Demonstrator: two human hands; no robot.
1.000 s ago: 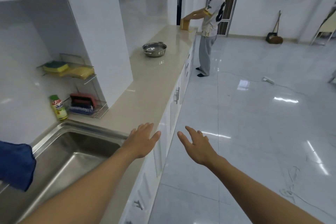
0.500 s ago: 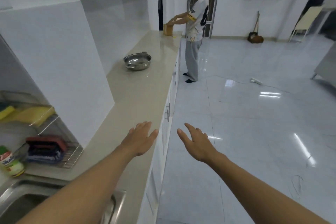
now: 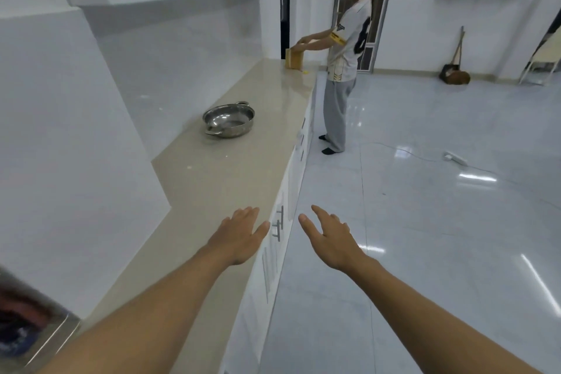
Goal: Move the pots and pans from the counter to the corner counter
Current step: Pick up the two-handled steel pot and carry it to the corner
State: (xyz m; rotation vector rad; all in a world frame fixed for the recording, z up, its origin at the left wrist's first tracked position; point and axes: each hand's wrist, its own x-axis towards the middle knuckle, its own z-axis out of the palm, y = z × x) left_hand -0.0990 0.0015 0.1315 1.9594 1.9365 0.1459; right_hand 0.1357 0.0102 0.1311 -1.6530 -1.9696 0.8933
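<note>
**Both hands empty, the steel pot well ahead on the counter**

The fingers (image 3: pixel 245 215) of the left hand (image 3: pixel 235 235) lie straight and spread, gripping nothing, palm down over the front edge of the beige counter (image 3: pixel 212 188); the right hand (image 3: pixel 331 237) is likewise slack and empty, held out over the floor beside a cabinet handle (image 3: pixel 277 223). The steel pot (image 3: pixel 229 120) sits upright farther along the same counter, well apart from both hands and nearer the wall than the edge; it looks empty, though glare hides part of the bottom. It is shallow, polished and rigid; I judge it light for its width, and the shiny wall likely slippery under bare skin. The near loop handle (image 3: pixel 213 132) and the far one (image 3: pixel 243 103) look the safest holds, one per hand; a one-handed grip would probably tip it. Beyond, another person (image 3: pixel 346 48) stands at the counter's far end, hands on a wooden block (image 3: pixel 294 59).
</note>
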